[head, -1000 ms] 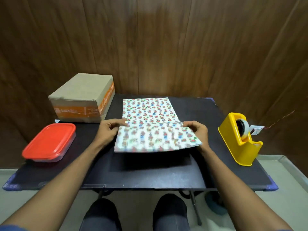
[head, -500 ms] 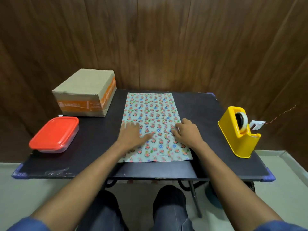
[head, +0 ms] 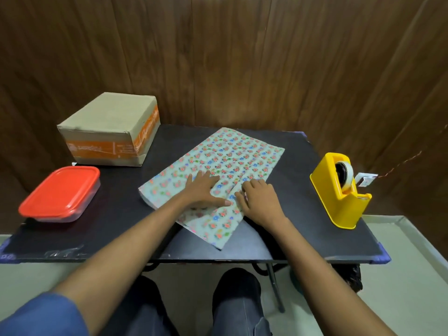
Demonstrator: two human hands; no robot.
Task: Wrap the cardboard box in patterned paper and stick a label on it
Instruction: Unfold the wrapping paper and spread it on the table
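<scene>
The patterned paper (head: 219, 175) lies flat on the black worktop (head: 291, 146), skewed so that its long side runs from near left to far right. My left hand (head: 202, 191) rests palm down on the near half of the sheet, fingers straight and spread, thumb pointing right. My right hand (head: 260, 200) sits just beside it on the sheet's right edge, its fingers (head: 251, 186) bent at the knuckles with the tips pressing the paper; I cannot tell whether they pinch the edge. The two hands are close but apart. The cardboard box (head: 109, 128), with orange printed bands, stands unwrapped at the far left corner, apart from the paper. A red-lidded container (head: 60, 192) lies in front of the box at the left edge. A yellow tape dispenser (head: 341, 190) stands near the right edge
</scene>
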